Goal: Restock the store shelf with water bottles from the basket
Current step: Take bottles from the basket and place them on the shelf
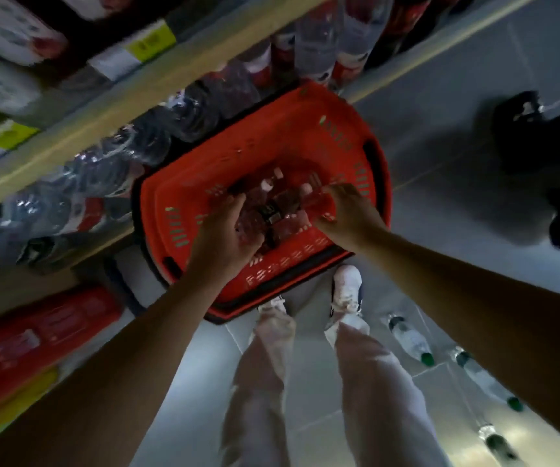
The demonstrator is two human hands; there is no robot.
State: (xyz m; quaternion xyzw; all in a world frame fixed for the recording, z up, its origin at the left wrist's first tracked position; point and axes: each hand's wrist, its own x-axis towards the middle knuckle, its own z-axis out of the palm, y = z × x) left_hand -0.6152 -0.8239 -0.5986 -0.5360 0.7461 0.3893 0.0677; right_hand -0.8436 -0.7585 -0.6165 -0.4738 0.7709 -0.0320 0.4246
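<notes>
1. In the red basket (pixel 305 139) on the floor (pixel 457 163), just beside the store shelf (pixel 130 96), both hands are seen reaching down among clear water bottles (pixel 273 210).
2. The left hand (pixel 228 230) is curled over the bottles on the near-left side; its grip appears to be closing round one, though the blur means it cannot be told whether a bottle is truly held.
3. The right hand (pixel 346 210) is bent over the bottles from the right, fingers narrowed against a bottle top; a firm hold cannot be confirmed either.
4. On the shelf's lower level, beside the basket, many clear shelved bottles (pixel 157 143) are already stacked, some with red labels, so part of the shelf is judged to be stocked.
5. Several bottles are judged to be left in the basket, so the restocking is not finished; none is being carried to the shelf at this moment.
6. On the floor at the lower right, well apart from the basket, green-capped bottles (pixel 413 342) are seen lying loose.
7. The person's pale trousers (pixel 366 365) and white shoes (pixel 347 284) are visible just behind the basket.
</notes>
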